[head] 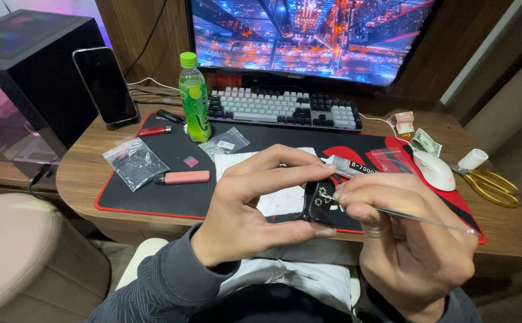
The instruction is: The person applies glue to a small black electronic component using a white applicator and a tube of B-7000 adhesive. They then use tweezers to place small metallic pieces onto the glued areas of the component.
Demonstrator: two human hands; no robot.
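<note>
My left hand (pixel 255 206) pinches a small black object (pixel 317 202) with tiny sparkly stones on it, thumb below and fingers above. My right hand (pixel 404 233) grips a thin metal pick tool (pixel 419 219), whose tip touches the black object's face. Both hands hover over the front edge of the black desk mat (pixel 171 194). A white cloth (pixel 279 200) strewn with tiny stones lies on the mat just behind my left hand. A glue tube (pixel 346 165) lies behind the fingers.
On the desk are a green bottle (pixel 194 98), a keyboard (pixel 285 109), a monitor (pixel 309 36), a propped phone (pixel 106 85), small plastic bags (pixel 134 161), a pink lighter-shaped item (pixel 183 177), a white mouse (pixel 435 170), gold scissors (pixel 494 185) and folded banknotes (pixel 413 133). A beige seat (pixel 27 257) is at left.
</note>
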